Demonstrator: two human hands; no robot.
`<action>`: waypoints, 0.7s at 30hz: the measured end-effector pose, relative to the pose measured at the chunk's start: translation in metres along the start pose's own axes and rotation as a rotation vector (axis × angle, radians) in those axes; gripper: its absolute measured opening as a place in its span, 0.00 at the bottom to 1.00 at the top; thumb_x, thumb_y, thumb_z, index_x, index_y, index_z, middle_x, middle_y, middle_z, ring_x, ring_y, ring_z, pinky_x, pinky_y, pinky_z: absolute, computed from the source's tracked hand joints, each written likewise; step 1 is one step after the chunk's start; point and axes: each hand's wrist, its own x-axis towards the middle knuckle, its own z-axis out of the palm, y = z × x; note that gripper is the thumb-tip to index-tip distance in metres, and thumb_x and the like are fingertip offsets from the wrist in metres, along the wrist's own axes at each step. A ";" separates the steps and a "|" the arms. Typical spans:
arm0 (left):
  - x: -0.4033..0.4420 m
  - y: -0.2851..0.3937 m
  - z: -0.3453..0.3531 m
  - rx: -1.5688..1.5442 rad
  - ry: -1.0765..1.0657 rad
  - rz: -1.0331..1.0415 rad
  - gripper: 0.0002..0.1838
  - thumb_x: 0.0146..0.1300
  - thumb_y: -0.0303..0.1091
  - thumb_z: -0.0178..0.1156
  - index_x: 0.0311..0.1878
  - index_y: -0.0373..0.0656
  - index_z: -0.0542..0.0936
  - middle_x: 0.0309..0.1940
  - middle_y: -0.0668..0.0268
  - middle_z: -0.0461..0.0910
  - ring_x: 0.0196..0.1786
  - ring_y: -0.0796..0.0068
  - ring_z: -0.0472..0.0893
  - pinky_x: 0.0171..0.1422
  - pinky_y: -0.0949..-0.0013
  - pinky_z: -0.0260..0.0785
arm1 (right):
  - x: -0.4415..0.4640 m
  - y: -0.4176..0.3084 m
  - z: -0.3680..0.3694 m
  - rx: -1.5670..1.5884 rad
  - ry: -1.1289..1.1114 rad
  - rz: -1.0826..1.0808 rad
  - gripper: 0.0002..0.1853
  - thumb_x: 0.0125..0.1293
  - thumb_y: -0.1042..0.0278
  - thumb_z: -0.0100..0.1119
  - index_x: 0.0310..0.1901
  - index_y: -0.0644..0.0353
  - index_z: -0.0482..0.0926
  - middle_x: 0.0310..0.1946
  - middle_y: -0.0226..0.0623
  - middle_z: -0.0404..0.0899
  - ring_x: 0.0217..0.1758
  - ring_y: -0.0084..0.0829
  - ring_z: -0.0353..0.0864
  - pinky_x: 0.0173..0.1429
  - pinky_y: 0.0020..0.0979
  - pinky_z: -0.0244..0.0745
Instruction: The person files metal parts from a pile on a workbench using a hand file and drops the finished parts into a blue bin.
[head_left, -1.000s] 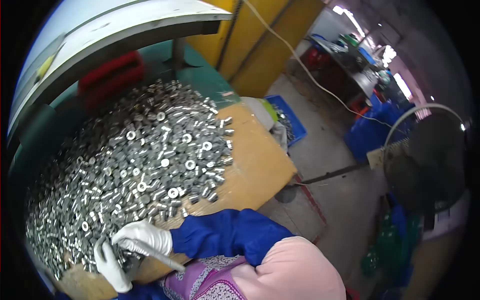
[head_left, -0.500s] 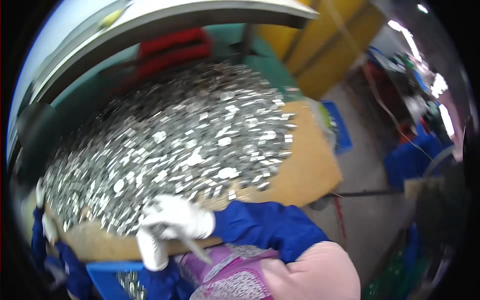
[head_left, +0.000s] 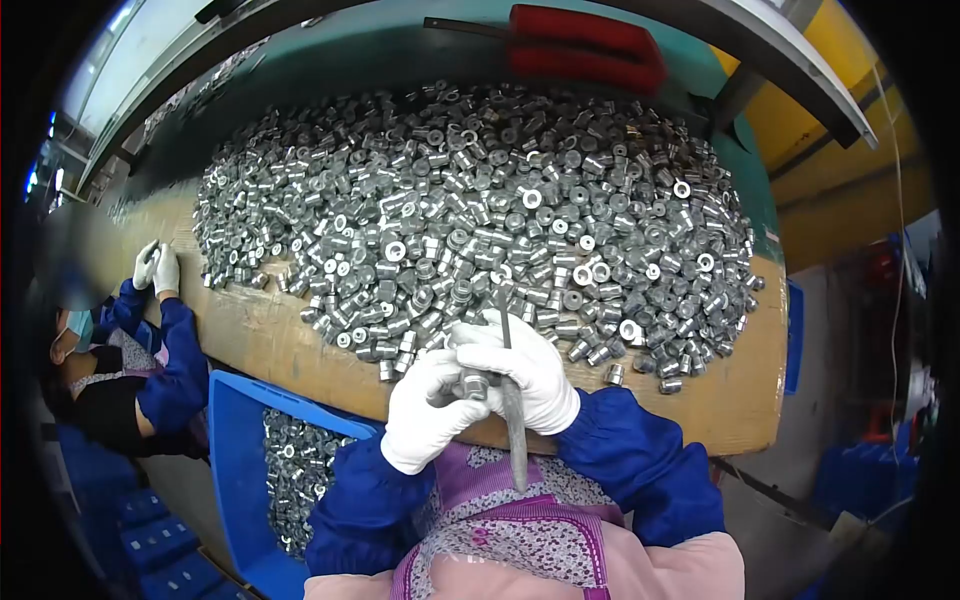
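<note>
My left hand [head_left: 428, 412], in a white glove, is closed around a small metal fitting [head_left: 474, 385] in front of my apron. Beside it, nearly touching, my gloved right hand [head_left: 528, 372] grips a slim grey file-like tool [head_left: 516, 440]. The tool's thin end points away toward the heap and its wider end hangs toward my lap. Just beyond both hands spreads a heap of small metal fittings [head_left: 450, 220] on the cardboard-covered table [head_left: 745, 400].
A blue bin [head_left: 235, 480] with metal fittings stands at the table's near edge, left of me. Further left, a co-worker's gloved hands [head_left: 156, 268] rest at the table edge. A red object [head_left: 585, 48] lies behind the heap, and a metal frame bar [head_left: 790, 60] crosses overhead.
The view has swung left and steadied, so the heap and both hands now appear further right and sharper. My hands are closer together, and the tool has turned more upright in the view.
</note>
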 end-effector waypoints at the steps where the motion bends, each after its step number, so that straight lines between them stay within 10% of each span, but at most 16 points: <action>1: 0.000 0.000 -0.001 -0.001 0.008 -0.002 0.18 0.50 0.29 0.72 0.45 0.36 0.81 0.40 0.66 0.77 0.45 0.74 0.76 0.50 0.71 0.68 | 0.000 -0.001 0.002 -0.010 0.023 0.004 0.23 0.54 0.62 0.68 0.51 0.56 0.77 0.49 0.50 0.80 0.50 0.47 0.80 0.61 0.44 0.68; 7: 0.002 0.001 -0.007 0.328 -0.076 0.042 0.19 0.48 0.37 0.72 0.42 0.39 0.83 0.44 0.60 0.80 0.49 0.63 0.77 0.53 0.65 0.70 | -0.002 0.001 0.005 -0.046 -0.055 0.033 0.22 0.52 0.63 0.69 0.50 0.55 0.78 0.46 0.44 0.81 0.49 0.46 0.80 0.57 0.42 0.72; 12: -0.005 -0.017 -0.008 0.002 0.032 -0.047 0.25 0.76 0.45 0.41 0.46 0.31 0.79 0.46 0.58 0.79 0.51 0.67 0.77 0.61 0.67 0.65 | 0.001 -0.004 0.007 -0.039 -0.006 0.099 0.28 0.45 0.64 0.75 0.50 0.55 0.77 0.44 0.41 0.81 0.47 0.45 0.80 0.51 0.39 0.76; 16: -0.003 -0.012 -0.008 0.029 0.039 -0.113 0.24 0.76 0.45 0.41 0.46 0.32 0.79 0.45 0.58 0.79 0.50 0.67 0.77 0.60 0.66 0.65 | 0.002 -0.009 0.003 -0.037 -0.038 0.169 0.25 0.46 0.68 0.75 0.49 0.56 0.78 0.45 0.44 0.82 0.49 0.40 0.81 0.57 0.36 0.73; 21: -0.002 -0.002 0.004 -0.190 0.039 -0.242 0.16 0.60 0.28 0.65 0.50 0.34 0.76 0.38 0.69 0.78 0.41 0.84 0.75 0.47 0.78 0.68 | -0.002 -0.001 0.005 -0.121 0.002 0.147 0.25 0.46 0.68 0.75 0.48 0.56 0.79 0.45 0.43 0.82 0.46 0.41 0.81 0.51 0.35 0.75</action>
